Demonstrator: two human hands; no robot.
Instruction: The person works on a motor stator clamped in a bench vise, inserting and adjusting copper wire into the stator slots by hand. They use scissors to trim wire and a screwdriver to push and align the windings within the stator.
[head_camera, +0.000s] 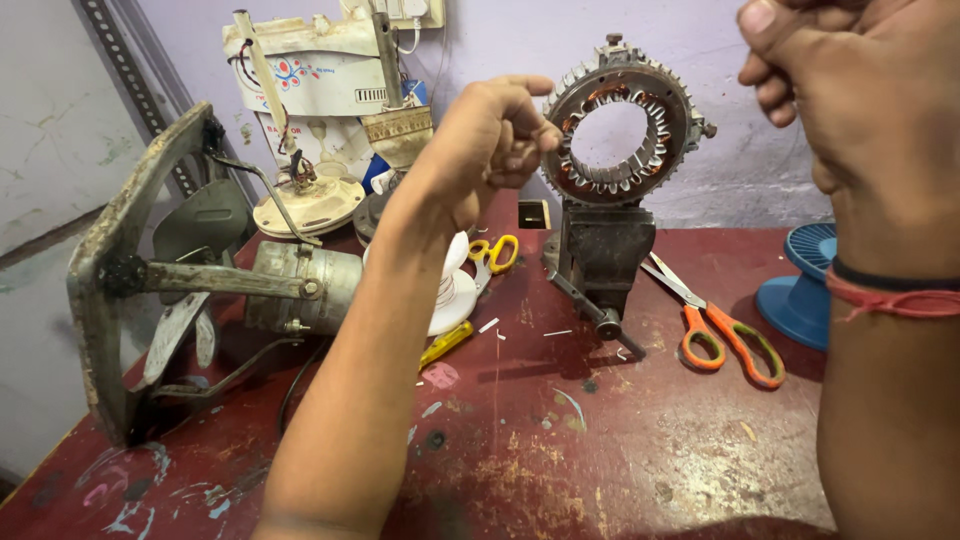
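Note:
A round motor stator (620, 130) with copper windings stands upright, clamped in a dark bench vise (600, 250) on the worn red table (600, 450). My left hand (495, 135) is raised just left of the stator, fingers pinched together at its rim; whether it holds a thin wire I cannot tell. My right hand (850, 90) is lifted close to the camera at the upper right, fingers curled into a fist, with red and black bands on its wrist. Nothing clearly shows inside either hand.
Orange-handled scissors (720, 325) lie right of the vise. A yellow-handled pair (495, 250) and a white spool (450, 290) sit behind my left arm. A rusty exhaust fan (180, 280) fills the left side. A blue fan base (805, 285) stands at the right edge.

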